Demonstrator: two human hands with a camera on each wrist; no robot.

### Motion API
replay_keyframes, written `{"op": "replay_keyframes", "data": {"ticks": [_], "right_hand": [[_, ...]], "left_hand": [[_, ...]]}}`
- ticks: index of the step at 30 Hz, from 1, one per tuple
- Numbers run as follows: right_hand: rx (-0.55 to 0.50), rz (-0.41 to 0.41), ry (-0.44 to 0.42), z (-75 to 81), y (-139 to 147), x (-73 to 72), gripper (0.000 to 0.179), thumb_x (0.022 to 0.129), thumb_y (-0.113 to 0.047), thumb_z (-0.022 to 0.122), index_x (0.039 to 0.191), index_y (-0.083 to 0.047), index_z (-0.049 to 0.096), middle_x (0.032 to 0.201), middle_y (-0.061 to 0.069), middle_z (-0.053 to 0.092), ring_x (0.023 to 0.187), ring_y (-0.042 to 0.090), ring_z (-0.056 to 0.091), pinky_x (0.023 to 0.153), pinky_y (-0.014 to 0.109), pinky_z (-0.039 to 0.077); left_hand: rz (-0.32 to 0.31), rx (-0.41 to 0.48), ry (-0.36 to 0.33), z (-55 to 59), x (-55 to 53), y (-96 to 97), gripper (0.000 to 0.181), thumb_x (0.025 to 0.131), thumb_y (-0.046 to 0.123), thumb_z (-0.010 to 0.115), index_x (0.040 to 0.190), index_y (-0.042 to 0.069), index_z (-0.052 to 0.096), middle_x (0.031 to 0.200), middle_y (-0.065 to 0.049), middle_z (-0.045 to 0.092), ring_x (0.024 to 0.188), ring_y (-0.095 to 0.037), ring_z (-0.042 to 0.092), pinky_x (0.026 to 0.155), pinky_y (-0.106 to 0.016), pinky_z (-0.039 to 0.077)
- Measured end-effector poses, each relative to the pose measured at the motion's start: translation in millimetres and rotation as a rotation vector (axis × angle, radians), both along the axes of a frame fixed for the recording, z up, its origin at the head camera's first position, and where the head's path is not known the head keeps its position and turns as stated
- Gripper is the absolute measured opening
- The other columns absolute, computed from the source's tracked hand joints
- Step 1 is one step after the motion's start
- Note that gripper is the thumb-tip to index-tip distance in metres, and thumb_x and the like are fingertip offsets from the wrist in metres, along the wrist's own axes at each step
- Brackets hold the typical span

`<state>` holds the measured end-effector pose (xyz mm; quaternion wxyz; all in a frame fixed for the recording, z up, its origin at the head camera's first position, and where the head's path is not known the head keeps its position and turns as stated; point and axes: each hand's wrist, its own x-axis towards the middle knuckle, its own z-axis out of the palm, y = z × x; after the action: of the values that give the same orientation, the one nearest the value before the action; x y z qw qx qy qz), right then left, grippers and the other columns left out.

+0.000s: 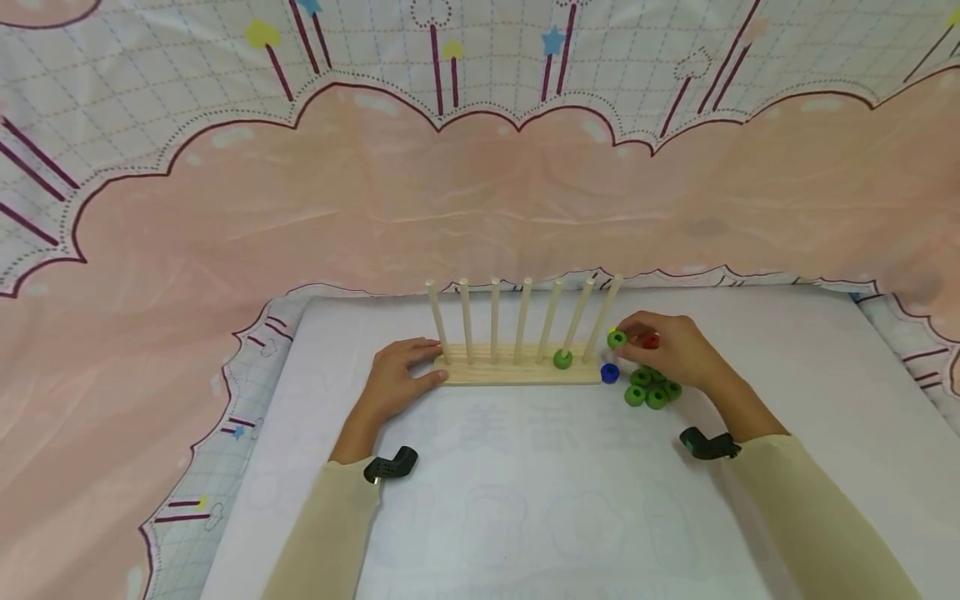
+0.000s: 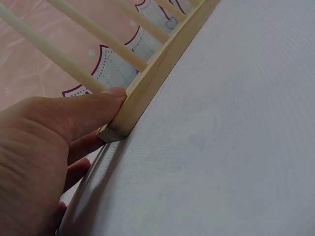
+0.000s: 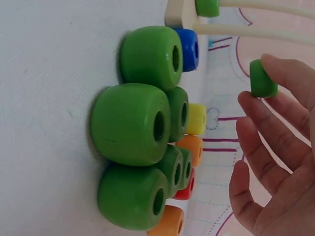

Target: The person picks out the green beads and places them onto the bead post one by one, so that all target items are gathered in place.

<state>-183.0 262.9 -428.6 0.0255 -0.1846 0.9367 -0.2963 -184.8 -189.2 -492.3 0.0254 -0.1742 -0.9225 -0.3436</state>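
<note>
A pale wooden pegboard (image 1: 517, 377) with a row of several upright pegs stands on the table. My left hand (image 1: 396, 375) grips its left end, the thumb (image 2: 106, 105) lying on the base by the first peg. Down on the second peg from the right sits a green bead (image 1: 563, 361). Just right of the board, my right hand (image 1: 678, 348) pinches another green bead (image 3: 262, 81) between thumb and fingertips, raised off the table. Below that hand lies a cluster of several loose green beads (image 3: 130, 123). A blue bead (image 1: 610, 373) rests by the board's right end.
Behind the green cluster are a yellow bead (image 3: 197, 118), a red bead (image 3: 185, 186) and orange beads (image 3: 170, 221). A white sheet covers the table (image 1: 525, 500). A pink patterned cloth (image 1: 487, 200) hangs along the far side.
</note>
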Motion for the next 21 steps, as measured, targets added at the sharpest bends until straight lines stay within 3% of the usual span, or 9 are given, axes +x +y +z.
{"op": "replay_keyframes", "data": {"ticks": [7, 14, 21], "right_hand": [[-0.043, -0.01, 0.039, 5.1, -1, 4.2, 0.027, 0.092, -0.018, 0.077, 0.118, -0.015, 0.071, 0.104, 0.004, 0.075, 0.09, 0.02, 0.068, 0.077, 0.033, 0.056], [-0.07, -0.032, 0.066, 8.5, -3, 8.3, 0.025, 0.093, -0.019, 0.076, 0.117, -0.016, 0.072, 0.102, 0.001, 0.075, 0.092, 0.018, 0.067, 0.078, 0.035, 0.056], [-0.152, -0.104, 0.037, 22.3, -7, 12.1, 0.028, 0.094, -0.025, 0.075, 0.121, -0.018, 0.072, 0.103, 0.0, 0.074, 0.095, 0.014, 0.064, 0.081, 0.029, 0.055]], "left_hand": [[0.0, 0.002, 0.004, 0.4, 0.1, -0.1, 0.048, 0.087, 0.029, 0.08, 0.13, 0.009, 0.071, 0.14, -0.011, 0.065, 0.138, -0.035, 0.051, 0.117, -0.06, 0.027], [-0.004, 0.0, 0.016, -0.8, 0.3, -0.4, 0.047, 0.087, 0.029, 0.08, 0.129, 0.01, 0.072, 0.139, -0.011, 0.066, 0.138, -0.035, 0.052, 0.117, -0.061, 0.03], [-0.003, 0.0, 0.016, 0.5, 0.7, -0.1, 0.047, 0.087, 0.029, 0.08, 0.129, 0.009, 0.071, 0.139, -0.011, 0.066, 0.138, -0.035, 0.052, 0.117, -0.061, 0.029]]}}
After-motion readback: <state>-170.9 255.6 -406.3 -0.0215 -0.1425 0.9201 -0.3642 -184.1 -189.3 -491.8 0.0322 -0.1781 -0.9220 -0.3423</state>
